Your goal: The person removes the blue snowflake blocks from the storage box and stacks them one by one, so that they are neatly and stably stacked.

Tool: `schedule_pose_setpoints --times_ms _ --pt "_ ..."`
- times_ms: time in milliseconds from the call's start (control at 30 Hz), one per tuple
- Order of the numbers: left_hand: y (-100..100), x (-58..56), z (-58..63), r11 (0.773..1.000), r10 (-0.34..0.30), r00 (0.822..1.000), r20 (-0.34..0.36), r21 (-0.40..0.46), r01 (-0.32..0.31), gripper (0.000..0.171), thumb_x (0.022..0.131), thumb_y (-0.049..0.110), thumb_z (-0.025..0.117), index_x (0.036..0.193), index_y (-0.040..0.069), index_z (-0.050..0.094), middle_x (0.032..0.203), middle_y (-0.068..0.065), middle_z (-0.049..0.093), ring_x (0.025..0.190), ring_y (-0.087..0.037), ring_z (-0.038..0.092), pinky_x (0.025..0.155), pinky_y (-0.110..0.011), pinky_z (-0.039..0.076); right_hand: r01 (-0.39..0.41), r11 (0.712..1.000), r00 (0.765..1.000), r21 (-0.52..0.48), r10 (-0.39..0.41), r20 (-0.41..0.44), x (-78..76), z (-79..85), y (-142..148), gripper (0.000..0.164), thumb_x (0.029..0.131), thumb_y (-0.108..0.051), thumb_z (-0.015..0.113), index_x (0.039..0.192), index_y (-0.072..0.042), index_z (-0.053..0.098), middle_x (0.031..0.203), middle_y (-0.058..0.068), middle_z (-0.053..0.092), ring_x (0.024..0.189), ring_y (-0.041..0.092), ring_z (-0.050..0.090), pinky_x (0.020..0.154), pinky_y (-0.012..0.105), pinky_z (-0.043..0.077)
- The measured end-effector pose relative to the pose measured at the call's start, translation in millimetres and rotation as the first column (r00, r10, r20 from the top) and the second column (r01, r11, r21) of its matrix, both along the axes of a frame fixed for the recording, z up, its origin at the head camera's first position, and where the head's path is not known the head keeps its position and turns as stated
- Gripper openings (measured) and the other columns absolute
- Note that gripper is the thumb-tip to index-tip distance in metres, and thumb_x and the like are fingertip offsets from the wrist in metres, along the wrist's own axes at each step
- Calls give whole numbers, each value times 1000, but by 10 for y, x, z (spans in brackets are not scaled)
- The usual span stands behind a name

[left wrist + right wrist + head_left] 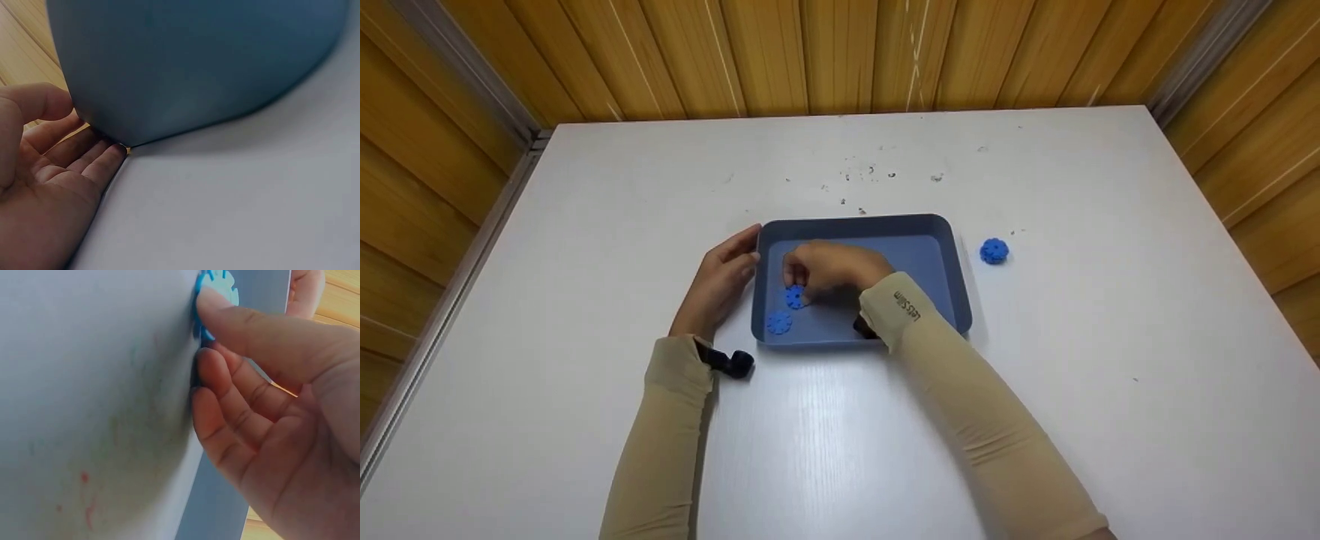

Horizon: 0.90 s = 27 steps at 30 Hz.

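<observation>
A blue-grey rectangular tray sits on the white table. My left hand rests along the tray's left wall from outside, its fingers fairly straight and the thumb against the side in the left wrist view. Inside the tray, my right hand pinches a blue notched plastic disc by its edge, low over the tray floor. The right wrist view has the thumb lying on this disc's face. Another blue notched disc lies flat in the tray's near left corner.
Right of the tray, several blue notched discs form a small pile on the table. Dark marks dot the tabletop behind the tray. Wood-patterned panels stand at the back and sides.
</observation>
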<state>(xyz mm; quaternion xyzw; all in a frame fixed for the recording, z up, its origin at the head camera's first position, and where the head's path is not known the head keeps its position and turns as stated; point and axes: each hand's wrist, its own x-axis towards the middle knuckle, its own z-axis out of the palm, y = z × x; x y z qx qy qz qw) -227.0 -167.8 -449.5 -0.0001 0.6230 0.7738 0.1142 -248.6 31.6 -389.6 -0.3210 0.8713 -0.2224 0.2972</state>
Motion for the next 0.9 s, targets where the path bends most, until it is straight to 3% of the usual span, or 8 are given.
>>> schedule_pose_setpoints --times_ms 367,900 --pt "10 6 5 1000 6 1000 16 -10 -6 55 93 -2 46 147 9 39 152 -6 38 141 -16 35 118 -32 28 -8 998 999 -67 5 -41 -31 50 146 17 82 1 66 96 -8 66 89 5 64 77 14 53 67 22 45" --pt "4 -2 6 1000 5 1000 19 22 -5 56 92 -4 44 147 8 38 153 -8 38 140 -16 36 116 -29 32 30 993 996 -112 -38 -77 -44 170 492 12 87 1 61 95 -7 65 93 7 64 81 16 54 69 24 46"
